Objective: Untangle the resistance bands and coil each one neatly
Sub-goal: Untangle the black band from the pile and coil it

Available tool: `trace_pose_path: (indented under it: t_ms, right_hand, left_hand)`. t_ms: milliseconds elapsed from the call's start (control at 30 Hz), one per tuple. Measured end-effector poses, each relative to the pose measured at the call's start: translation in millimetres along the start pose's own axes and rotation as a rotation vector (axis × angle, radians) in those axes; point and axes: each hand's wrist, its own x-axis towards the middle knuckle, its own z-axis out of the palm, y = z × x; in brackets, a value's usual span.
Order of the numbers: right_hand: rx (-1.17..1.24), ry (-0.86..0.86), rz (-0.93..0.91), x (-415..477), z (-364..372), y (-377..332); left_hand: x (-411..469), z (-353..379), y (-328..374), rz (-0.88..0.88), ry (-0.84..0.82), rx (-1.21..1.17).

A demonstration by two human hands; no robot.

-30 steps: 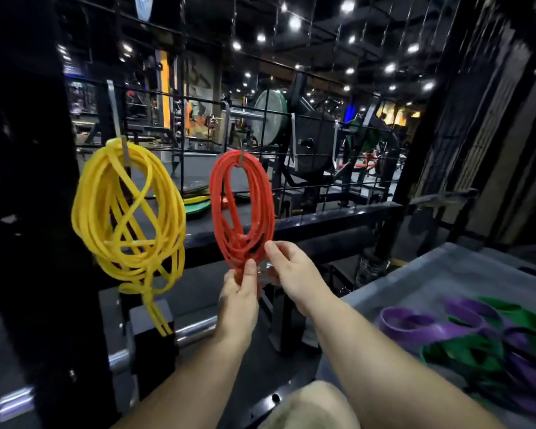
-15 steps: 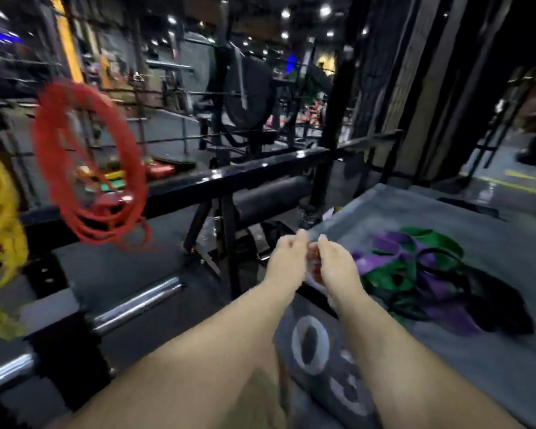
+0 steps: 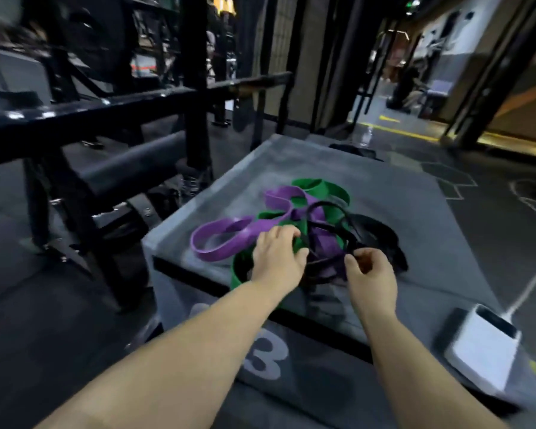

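Untangling stage: band tangle (image 3: 317, 239) heaped on grey box (image 3: 421, 193). Left hand (image 3: 276, 258) clutching green band (image 3: 322, 188), right hand (image 3: 372, 275) pinching black strand (image 3: 322, 205). Next, probably: tease black loop free, slowly.

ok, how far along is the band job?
Done: no coiled band shows in this view. In hand: left hand and right hand reach into the knot of purple band, green band and black band on the grey box; grip too blurred to tell. Left: separating and coiling all three.
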Motion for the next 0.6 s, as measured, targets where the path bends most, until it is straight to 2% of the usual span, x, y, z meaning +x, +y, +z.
trace_pose_path:
  t_ms: [100, 233, 367, 467, 600]
  right_hand:
    - [-0.071, 0.027, 0.021, 13.3, -7.0, 12.4]
    - [-0.102, -0.091, 0.032, 29.2, -8.0, 10.9]
    - [0.028, -0.19, 0.16, 38.3, -5.9, 13.0]
    - [0.188, -0.152, 0.251, 36.6, -14.9, 12.9]
    - [0.387, -0.088, 0.284, 28.7, -43.5, 12.1]
  left_hand:
    - [15.9, 10.2, -3.5, -0.018, -0.002, 0.025]
    - [29.8, 23.4, 8.8, -0.034, -0.022, -0.132]
    - [34.8, 26.9, 18.1, -0.048, -0.067, -0.284]
    - [32.3, 24.2, 24.9, 0.005, -0.161, -0.275]
    - [16.2, 23.4, 34.9, 0.093, -0.261, -0.249]
